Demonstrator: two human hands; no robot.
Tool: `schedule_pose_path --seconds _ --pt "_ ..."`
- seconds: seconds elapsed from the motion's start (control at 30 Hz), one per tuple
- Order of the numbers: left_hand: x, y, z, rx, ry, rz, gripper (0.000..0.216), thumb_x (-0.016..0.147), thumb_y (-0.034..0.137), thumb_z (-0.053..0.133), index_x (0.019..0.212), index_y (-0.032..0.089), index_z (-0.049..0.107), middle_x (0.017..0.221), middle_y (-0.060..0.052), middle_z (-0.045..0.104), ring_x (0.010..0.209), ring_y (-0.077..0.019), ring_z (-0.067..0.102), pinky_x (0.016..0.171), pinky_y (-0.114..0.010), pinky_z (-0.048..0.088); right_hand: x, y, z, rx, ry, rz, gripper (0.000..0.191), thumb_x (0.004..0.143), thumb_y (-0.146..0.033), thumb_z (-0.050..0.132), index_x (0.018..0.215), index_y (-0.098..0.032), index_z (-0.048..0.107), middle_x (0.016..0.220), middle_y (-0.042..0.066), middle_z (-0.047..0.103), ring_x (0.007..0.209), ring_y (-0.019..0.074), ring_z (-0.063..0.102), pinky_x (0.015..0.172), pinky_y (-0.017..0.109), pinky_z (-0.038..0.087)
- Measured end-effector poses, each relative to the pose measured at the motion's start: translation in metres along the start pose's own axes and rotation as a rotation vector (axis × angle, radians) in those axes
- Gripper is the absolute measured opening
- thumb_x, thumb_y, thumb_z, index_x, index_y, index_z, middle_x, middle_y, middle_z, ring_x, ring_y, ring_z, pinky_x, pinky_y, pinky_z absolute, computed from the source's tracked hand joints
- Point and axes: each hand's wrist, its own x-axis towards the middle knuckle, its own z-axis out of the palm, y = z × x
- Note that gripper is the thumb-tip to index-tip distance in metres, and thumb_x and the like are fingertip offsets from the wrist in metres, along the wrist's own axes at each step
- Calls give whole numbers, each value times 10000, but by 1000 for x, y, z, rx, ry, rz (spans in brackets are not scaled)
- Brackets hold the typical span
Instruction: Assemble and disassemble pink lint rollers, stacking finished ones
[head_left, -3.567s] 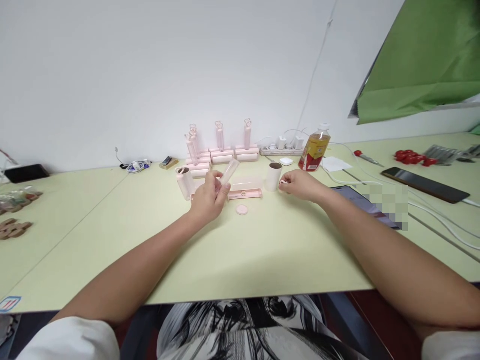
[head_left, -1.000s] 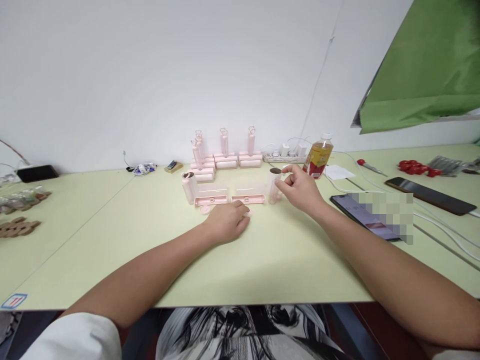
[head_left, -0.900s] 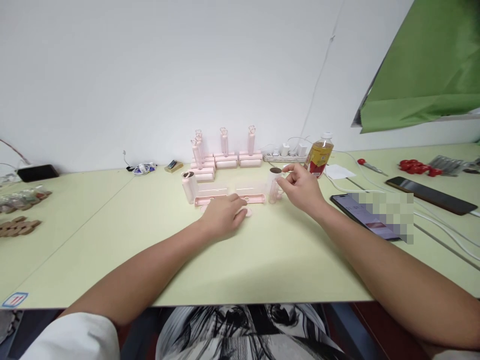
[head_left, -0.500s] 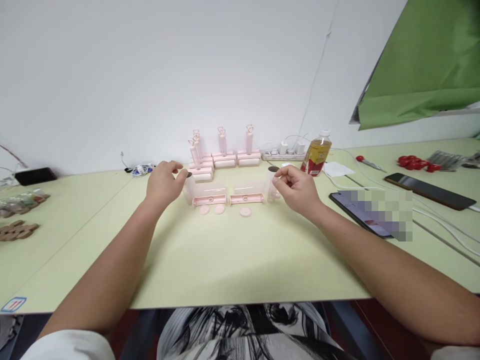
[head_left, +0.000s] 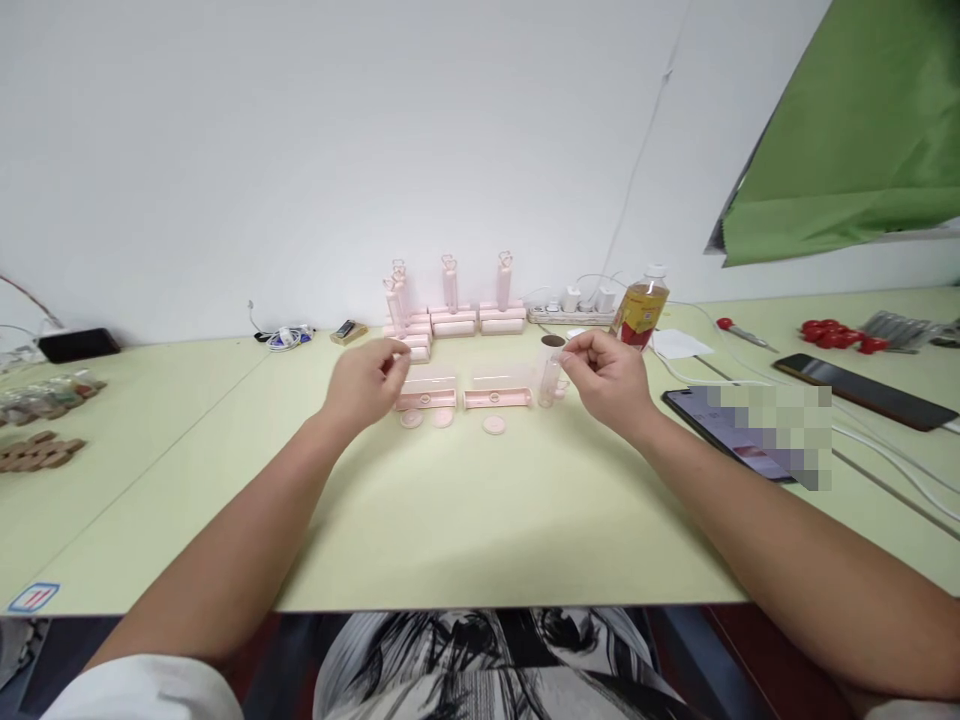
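Note:
My left hand [head_left: 367,380] has its fingers curled in toward the thumb, over the left end of an open pink case [head_left: 427,399]. Whatever lies between those fingertips is hidden. Across from it, my right hand [head_left: 609,382] pinches thumb and forefinger beside a white roll [head_left: 553,342] with a brown core, standing upright. A clear, pinkish handle piece [head_left: 550,382] stands in front of that roll, close to the fingertips; I cannot tell whether they grip it. Between the hands is a second pink case [head_left: 498,399]. Pink discs [head_left: 493,425] lie in front of the cases.
Several pink roller sets [head_left: 454,320] with upright handles stand by the wall. A power strip [head_left: 570,315], a drink bottle [head_left: 642,308] and a phone [head_left: 724,430] with cables are to the right. Wooden pieces [head_left: 39,453] lie far left.
My left hand has moved right and slightly down, now covering where the left roll stood. The right hand stays near the right roll. The view has shifted slightly.

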Motion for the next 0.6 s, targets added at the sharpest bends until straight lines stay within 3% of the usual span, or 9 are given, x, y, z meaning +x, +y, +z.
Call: schedule_pose_path --seconds 0.1,0.2,0.33,0.43,0.53,0.6 --pt "-7 13 7 -56 -323 161 247 886 295 464 881 196 690 775 -19 693 681 -155 601 618 -271 407 1 -2 -2 -15 45 8 58 774 -240 624 750 -195 596 536 -48 499 483 106 430 489 256 344" --pt "-12 22 14 -74 -477 254 251 891 295 455 875 192 684 769 -25 696 653 -152 597 600 -269 395 7 3 -7 -24 123 42 53 777 -239 614 756 -198 589 541 -48 482 482 105 412 488 258 346" --pt "-16 26 17 -71 -542 256 274 915 330 450 934 195 688 802 -31 705 658 -157 604 606 -273 398 19 19 -13 -114 164 76 42 765 -197 569 793 -199 599 632 -18 531 537 129 469 531 279 402" --pt "-16 26 18 -49 -572 248 311 927 346 440 1048 195 683 826 -34 716 673 -168 616 615 -281 407 23 28 -15 -238 158 9 111 737 -150 523 782 -199 613 770 32 597 648 169 552 634 326 469" --pt "-16 24 20 -23 -596 251 323 925 351 442 1081 192 675 845 -37 725 690 -176 629 622 -287 415 23 33 -15 -301 109 -135 218 741 -135 493 868 -207 655 997 90 631 921 249 614 788 395 507" --pt "-17 24 21 -15 -604 258 316 922 351 446 1072 194 675 845 -34 726 696 -178 633 624 -288 417 23 38 -16 -332 22 -193 325 748 -117 470 979 -219 675 1154 110 608 1128 293 567 923 456 482"
